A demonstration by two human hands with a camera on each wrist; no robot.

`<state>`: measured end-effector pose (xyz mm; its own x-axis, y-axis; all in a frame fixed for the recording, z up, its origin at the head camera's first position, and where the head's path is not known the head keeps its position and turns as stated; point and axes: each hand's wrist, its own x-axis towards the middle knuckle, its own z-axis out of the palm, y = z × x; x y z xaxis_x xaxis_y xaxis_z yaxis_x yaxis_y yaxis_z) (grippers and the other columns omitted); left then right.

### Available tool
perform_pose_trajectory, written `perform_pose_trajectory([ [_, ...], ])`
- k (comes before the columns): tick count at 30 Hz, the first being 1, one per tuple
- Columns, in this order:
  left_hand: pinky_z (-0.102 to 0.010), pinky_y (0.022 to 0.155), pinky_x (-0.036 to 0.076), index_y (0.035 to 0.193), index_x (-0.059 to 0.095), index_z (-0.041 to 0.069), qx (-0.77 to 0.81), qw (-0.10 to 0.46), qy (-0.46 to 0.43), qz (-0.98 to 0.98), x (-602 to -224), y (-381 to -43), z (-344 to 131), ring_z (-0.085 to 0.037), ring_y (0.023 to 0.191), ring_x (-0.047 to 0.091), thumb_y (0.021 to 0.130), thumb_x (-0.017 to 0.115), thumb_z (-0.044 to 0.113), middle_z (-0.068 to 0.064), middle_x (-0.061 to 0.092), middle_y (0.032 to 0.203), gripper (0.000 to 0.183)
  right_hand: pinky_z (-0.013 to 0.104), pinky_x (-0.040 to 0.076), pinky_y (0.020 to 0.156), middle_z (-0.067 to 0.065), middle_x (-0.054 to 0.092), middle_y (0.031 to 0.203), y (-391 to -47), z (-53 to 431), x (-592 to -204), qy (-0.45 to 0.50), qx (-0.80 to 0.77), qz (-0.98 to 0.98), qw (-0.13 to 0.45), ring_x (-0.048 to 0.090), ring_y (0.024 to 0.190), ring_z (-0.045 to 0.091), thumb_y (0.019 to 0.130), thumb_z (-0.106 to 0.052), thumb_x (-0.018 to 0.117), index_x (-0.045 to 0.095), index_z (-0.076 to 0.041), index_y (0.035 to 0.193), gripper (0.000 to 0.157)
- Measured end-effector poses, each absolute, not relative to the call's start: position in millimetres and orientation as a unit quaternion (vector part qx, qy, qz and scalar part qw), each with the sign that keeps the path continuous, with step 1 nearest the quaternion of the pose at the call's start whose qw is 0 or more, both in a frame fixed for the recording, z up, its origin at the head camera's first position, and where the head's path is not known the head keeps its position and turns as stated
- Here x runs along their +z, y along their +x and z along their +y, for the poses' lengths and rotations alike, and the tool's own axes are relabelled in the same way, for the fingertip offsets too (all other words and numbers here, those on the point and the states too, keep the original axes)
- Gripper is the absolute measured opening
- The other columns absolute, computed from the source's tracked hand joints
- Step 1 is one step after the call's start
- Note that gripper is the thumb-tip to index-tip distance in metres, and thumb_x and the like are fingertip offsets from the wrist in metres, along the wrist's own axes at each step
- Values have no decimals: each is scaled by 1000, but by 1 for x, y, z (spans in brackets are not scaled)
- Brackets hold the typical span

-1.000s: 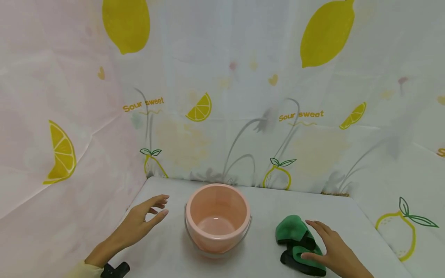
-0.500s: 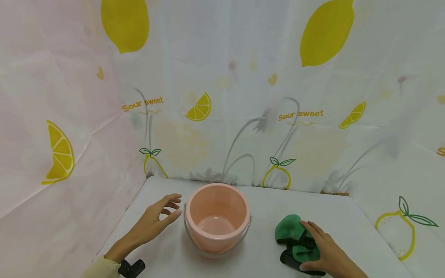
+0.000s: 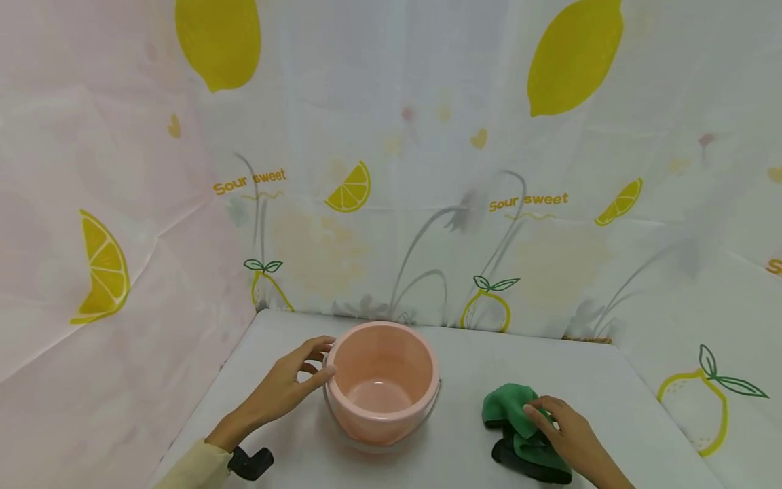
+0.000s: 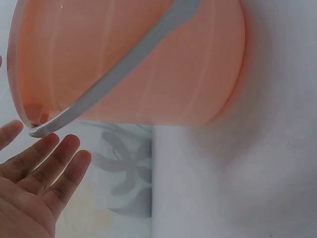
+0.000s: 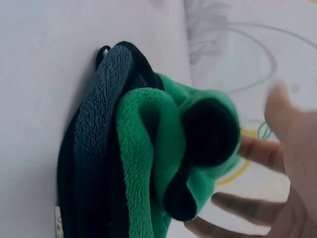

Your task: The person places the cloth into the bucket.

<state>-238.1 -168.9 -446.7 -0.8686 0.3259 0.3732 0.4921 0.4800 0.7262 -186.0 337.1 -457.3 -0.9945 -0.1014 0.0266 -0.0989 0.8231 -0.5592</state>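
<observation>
A pink bucket (image 3: 382, 424) with a grey handle (image 4: 114, 74) stands upright on the white table. My left hand (image 3: 281, 389) is at its left rim, with fingers (image 4: 63, 156) spread and relaxed close to the handle's end and not curled round it. To the right lies a rumpled green and dark grey cleaning cloth (image 3: 510, 407) with black edging. My right hand (image 3: 573, 435) pinches a raised fold of that cloth in the head view. In the right wrist view, its fingers (image 5: 265, 156) reach behind the cloth, partly hidden by it, and the thumb is blurred.
The white table (image 3: 464, 435) runs back to a wall sheet (image 3: 391, 136) printed with lemons. A similar sheet (image 3: 91, 380) closes off the left side. A black strap mount (image 3: 250, 464) sits at the left wrist.
My left hand has moved right, up to the bucket's rim. My right hand has gone from hovering by the cloth to pinching it, and a green fold has shifted. The bucket has stayed put.
</observation>
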Motion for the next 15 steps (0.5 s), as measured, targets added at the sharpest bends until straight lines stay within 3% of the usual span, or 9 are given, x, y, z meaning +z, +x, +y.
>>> perform_pose_trajectory([
  [3, -33, 90, 57, 147, 52, 26, -453, 96, -251, -850, -447, -240, -166, -12, 111, 63, 101, 67, 37, 3, 63, 132, 50, 49, 56, 87, 13, 66, 121, -189, 338, -458, -30, -289, 957, 2, 65, 110, 35, 104, -35, 62, 69, -10, 107, 26],
  [6, -31, 89, 56, 147, 52, 26, -456, 91, -257, -847, -448, -241, -164, -12, 109, 63, 101, 68, 36, 1, 64, 131, 49, 46, 58, 84, 10, 67, 111, -189, 339, -461, -16, -289, 957, -6, 67, 102, 32, 98, -27, 72, 62, -10, 96, 20],
  [8, -31, 88, 56, 147, 52, 28, -455, 85, -254, -849, -448, -242, -163, -12, 106, 64, 101, 68, 37, 1, 64, 130, 50, 46, 58, 80, 17, 66, 109, -190, 340, -464, -7, -286, 958, -14, 67, 98, 35, 93, -26, 77, 56, -4, 101, 32],
  [11, -33, 88, 57, 148, 50, 31, -455, 72, -245, -853, -448, -242, -163, -13, 103, 65, 100, 68, 41, 1, 64, 130, 52, 53, 57, 78, 33, 61, 117, -191, 343, -467, 14, -281, 959, -20, 65, 98, 45, 89, -32, 82, 47, 7, 123, 62],
  [15, -37, 88, 57, 149, 50, 33, -459, 52, -236, -855, -448, -242, -164, -17, 104, 66, 100, 67, 43, 0, 62, 134, 53, 62, 53, 84, 44, 51, 127, -193, 346, -469, 24, -276, 961, 11, 57, 111, 57, 89, -44, 79, 32, 11, 145, 91],
])
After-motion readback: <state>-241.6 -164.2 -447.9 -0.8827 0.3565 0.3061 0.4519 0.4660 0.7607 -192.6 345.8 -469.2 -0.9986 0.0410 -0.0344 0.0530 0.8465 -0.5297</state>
